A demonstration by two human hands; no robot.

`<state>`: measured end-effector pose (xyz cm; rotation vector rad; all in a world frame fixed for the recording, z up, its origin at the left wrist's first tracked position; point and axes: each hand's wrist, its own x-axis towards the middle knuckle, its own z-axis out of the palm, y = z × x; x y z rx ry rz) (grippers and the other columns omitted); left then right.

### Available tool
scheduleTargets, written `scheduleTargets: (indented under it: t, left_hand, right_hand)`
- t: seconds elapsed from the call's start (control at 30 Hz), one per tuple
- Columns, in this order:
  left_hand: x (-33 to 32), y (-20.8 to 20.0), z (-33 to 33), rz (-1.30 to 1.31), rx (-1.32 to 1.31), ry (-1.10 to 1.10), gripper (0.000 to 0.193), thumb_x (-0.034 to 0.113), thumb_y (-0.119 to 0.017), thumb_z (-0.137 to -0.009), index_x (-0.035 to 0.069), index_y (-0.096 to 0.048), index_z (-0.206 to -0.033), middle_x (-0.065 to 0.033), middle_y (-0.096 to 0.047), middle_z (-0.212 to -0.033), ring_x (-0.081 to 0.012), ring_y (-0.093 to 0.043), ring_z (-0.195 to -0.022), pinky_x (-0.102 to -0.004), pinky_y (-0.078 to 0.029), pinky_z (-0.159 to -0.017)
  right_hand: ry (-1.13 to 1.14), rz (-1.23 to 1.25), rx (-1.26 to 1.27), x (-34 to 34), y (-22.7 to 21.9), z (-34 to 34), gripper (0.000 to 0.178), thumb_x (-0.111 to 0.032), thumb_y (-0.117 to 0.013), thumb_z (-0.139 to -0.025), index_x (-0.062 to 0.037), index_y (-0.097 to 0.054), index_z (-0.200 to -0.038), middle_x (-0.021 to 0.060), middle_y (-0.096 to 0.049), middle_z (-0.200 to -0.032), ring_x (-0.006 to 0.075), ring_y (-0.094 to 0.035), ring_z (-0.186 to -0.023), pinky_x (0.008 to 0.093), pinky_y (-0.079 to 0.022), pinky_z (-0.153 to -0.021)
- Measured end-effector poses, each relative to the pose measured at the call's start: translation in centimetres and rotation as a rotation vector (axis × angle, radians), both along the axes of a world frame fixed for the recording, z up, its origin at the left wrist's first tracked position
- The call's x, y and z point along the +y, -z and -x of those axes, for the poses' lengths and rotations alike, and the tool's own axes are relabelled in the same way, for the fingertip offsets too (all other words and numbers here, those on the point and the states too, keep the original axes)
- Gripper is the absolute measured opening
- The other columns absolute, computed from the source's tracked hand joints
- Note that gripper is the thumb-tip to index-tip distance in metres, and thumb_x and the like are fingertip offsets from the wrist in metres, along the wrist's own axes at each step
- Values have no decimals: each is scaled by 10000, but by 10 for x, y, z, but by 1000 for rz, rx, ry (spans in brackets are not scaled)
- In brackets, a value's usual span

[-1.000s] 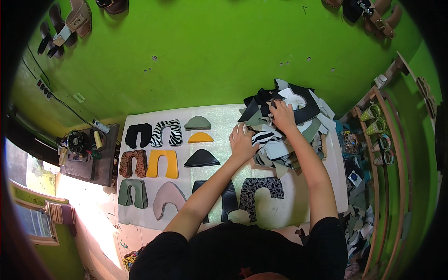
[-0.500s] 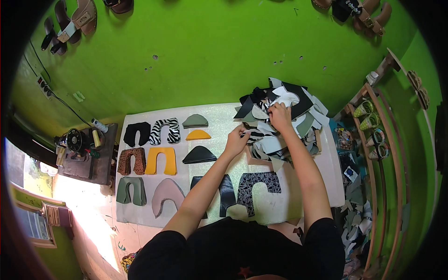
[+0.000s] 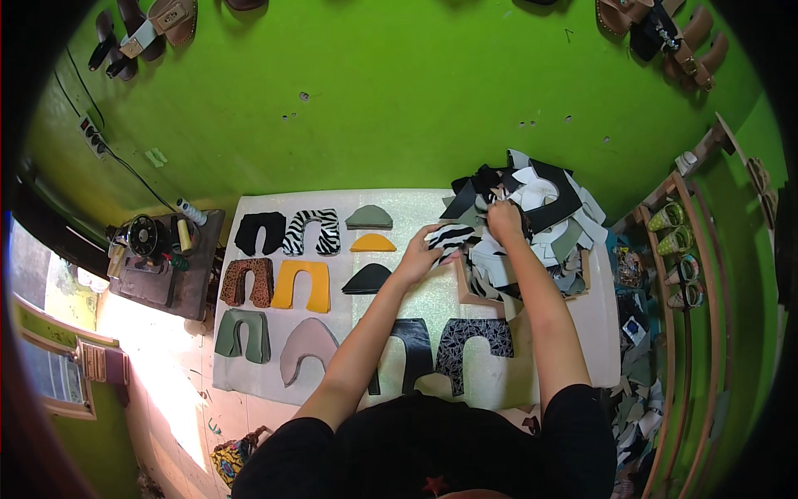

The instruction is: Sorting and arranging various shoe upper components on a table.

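Observation:
My left hand (image 3: pixel 418 256) is closed on a zebra-striped piece of material (image 3: pixel 451 238) beside a heap of offcuts. My right hand (image 3: pixel 504 221) reaches into the heap (image 3: pixel 553 237), its fingers closed; what they grip is hidden. Black, white and grey-green scraps spill over a shallow box (image 3: pixel 475 298). Left of the heap lie cut arch shapes: black (image 3: pixel 260 229), zebra (image 3: pixel 313 218), spotted brown (image 3: pixel 248 270), yellow (image 3: pixel 301 270), grey-green (image 3: pixel 245 320) and pinkish (image 3: pixel 307 331). Half-round pieces (image 3: pixel 372 243) form another column. Near me are a glossy dark arch (image 3: pixel 413 337) and a patterned one (image 3: pixel 474 331).
A pale table (image 3: pixel 416 204) stands against the green wall. On the left is a sewing machine (image 3: pixel 143 237) with thread spools. A wooden rack (image 3: pixel 665 249) holding sandals stands on the right, with more scraps (image 3: pixel 636 416) below it. Sandals (image 3: pixel 665 41) hang on the wall.
My left hand has lifted the zebra-striped piece clear of the heap's left side. My right hand has stayed in the heap, its fingers now closed more tightly. The whole view has shifted slightly.

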<state>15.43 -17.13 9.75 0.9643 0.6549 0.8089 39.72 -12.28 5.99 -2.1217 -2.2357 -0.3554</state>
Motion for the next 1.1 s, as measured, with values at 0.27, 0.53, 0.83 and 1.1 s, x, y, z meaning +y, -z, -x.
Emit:
scheduleTargets:
  t: [0.27, 0.53, 0.83, 1.1]
  left_hand:
    - [6, 13, 15, 174, -197, 63, 467, -91, -339, -800, -51, -321, -1265, -183, -505, -1128, -232, -572, -956, -313, -504, -816]
    - [-12, -1, 44, 211, -287, 188, 426, 18, -235, -880, -23, -248, -1304, -209, -447, -1214, -317, -519, -1066, -361, -481, -866]
    - [-25, 3, 69, 204, -358, 241, 389, 212, -296, -936, -15, -332, -1249, -169, -489, -1173, -290, -536, -1042, -357, -482, -856]
    - [-32, 2, 85, 161, -247, 253, 349, 144, -336, -916, -20, -348, -1224, -150, -517, -1112, -255, -594, -920, -304, -525, -717]
  right_hand:
    - [42, -517, 1019, -23, -22, 4, 261, -60, -445, -834, -1, -548, -1067, 193, -595, -846, 289, -578, -759, 345, -441, -706]
    - [-176, -92, 1326, -93, -68, 96, 287, -36, -550, -775, -46, -573, -1061, 78, -575, -861, 148, -524, -747, 253, -430, -680]
    - [-253, -103, 1116, -112, -66, 135, 307, -48, -633, -720, -25, -604, -1025, 74, -503, -862, 169, -542, -724, 247, -449, -617]
    - [-293, -129, 1073, -117, -56, 155, 312, -115, -655, -702, -91, -634, -1012, 87, -471, -863, 218, -486, -770, 303, -422, -671]
